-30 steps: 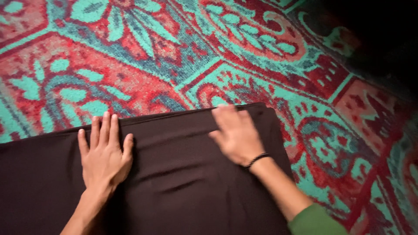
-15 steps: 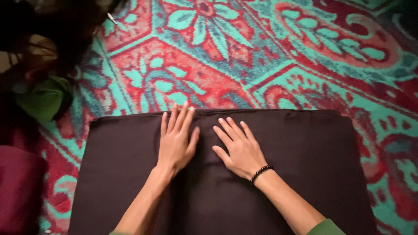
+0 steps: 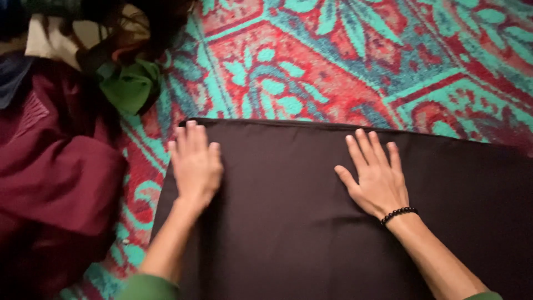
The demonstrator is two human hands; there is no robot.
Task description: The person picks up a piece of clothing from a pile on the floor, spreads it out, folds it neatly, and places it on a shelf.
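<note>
dark cloth [image 3: 311,222] - smooth, matt | carpet [image 3: 333,66] - woven, rough | maroon cloth [image 3: 50,172] - soft

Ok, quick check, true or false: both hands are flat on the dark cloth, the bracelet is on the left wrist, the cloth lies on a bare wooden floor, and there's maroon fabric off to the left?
1. Both hands, left hand and right hand, lie flat on the dark cloth: true.
2. Bracelet on the left wrist: false, the beaded bracelet is on the right wrist.
3. Cloth on bare wood: false, it lies on a red and teal patterned carpet.
4. Maroon fabric at left: true.
</note>
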